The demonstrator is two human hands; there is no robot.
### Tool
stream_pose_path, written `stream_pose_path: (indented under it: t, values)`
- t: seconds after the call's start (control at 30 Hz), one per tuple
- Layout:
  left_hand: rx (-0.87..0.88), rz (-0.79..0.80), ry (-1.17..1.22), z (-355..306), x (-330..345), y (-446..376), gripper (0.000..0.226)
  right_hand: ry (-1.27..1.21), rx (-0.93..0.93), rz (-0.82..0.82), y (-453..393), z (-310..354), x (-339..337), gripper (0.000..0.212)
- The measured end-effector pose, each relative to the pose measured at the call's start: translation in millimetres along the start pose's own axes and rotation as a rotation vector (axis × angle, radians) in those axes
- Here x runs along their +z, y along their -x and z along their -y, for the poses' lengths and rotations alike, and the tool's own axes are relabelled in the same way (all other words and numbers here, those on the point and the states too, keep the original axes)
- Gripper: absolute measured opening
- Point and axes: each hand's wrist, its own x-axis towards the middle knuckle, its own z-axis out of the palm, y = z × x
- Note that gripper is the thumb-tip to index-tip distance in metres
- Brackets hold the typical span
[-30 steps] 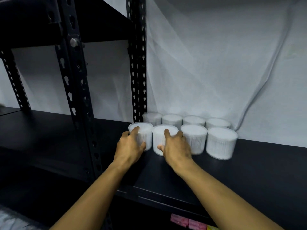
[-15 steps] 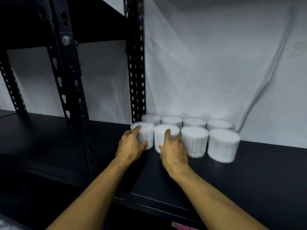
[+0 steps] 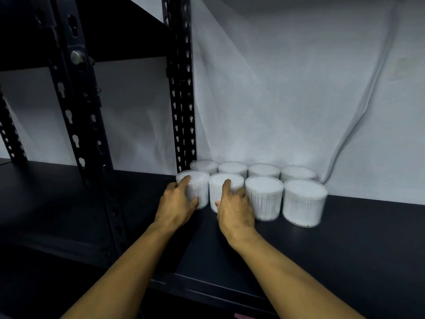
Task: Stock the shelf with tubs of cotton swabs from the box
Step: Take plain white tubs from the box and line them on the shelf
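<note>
Eight tubs stand upright, lids up, in two rows of four on the black shelf [image 3: 322,261] against the white sheet [image 3: 287,100]. The left hand [image 3: 176,203] curls round the front-left tub [image 3: 197,187]; the right hand [image 3: 234,209] grips the next tub [image 3: 218,187].

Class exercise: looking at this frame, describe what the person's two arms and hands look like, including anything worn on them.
Both forearms are bare from the bottom edge of the frame up to the wrists: no sleeves show. The left hand and right hand wear no gloves, and no watch, bracelet or ring can be seen on the sides facing the camera. The palms are hidden, and no markings show.
</note>
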Motion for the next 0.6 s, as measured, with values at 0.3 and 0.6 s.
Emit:
stream_pose_path:
  t: [0.3,0.6]
  values:
    - [0.014,0.007,-0.006,0,0,1,0.076,-0.013,-0.010,0.022,2,-3,-4,0.071]
    - [0.073,-0.086,0.001,-29,-21,48,0.069,0.126,-0.227,-0.125,38,-22,-30,0.069]
